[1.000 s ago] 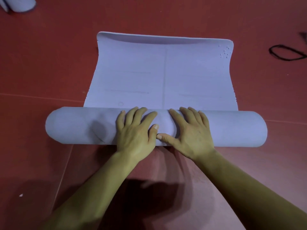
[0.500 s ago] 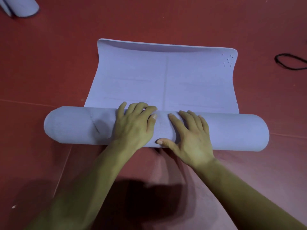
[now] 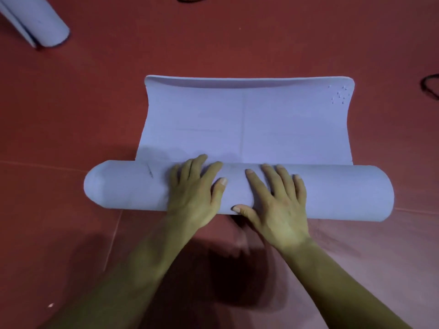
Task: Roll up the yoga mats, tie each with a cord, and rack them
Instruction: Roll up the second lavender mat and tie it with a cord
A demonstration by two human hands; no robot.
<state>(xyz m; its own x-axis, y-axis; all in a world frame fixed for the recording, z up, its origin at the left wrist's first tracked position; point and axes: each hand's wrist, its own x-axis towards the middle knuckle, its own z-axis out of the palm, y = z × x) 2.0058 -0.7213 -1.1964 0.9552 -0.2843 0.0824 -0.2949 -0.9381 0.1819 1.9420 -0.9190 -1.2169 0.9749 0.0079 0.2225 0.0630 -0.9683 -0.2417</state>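
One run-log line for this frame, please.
step: rolling | yoga mat: partly rolled, far end unrolled | left hand: pressing roll | right hand: pressing roll | black cord: floor, right edge | rolled mat: top left

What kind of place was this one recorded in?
Likely a yoga or exercise studio: red seamed floor, a lilac yoga mat half rolled, another rolled mat top left, a black cord lying loose.
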